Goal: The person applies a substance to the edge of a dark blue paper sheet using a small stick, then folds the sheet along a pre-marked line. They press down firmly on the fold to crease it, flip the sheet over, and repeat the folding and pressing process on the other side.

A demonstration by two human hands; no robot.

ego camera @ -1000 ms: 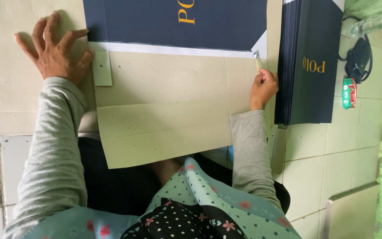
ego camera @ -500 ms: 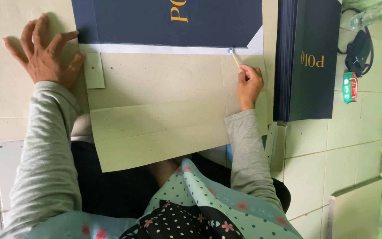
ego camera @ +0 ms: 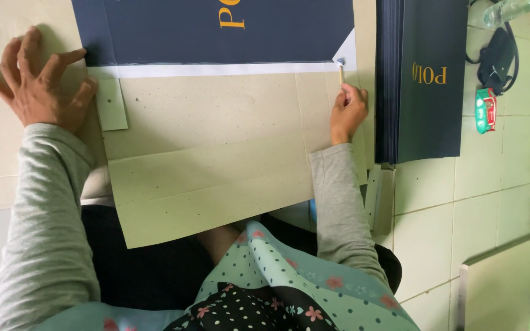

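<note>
My right hand [ego camera: 348, 113] grips a thin wooden stick [ego camera: 341, 73] whose tip touches the white margin at the right corner of a dark blue printed sheet [ego camera: 228, 30]. That sheet lies on a large beige cardboard panel [ego camera: 216, 159] that reaches over my lap. My left hand [ego camera: 38, 83] rests flat with spread fingers on another beige board at the left, next to a small cardboard tab [ego camera: 111, 104]. It holds nothing.
A thick stack of dark blue sheets [ego camera: 424, 79] lies at the right on the tiled floor [ego camera: 449, 214]. Beyond it are a black pouch [ego camera: 498, 58], a small green and red packet [ego camera: 484, 110] and a plastic bottle [ego camera: 510, 11]. More cardboard pieces [ego camera: 378, 196] lie by my right elbow.
My right hand with the stick slid left along the sheet's edge, then back to the right corner. My left hand stayed flat on the board.
</note>
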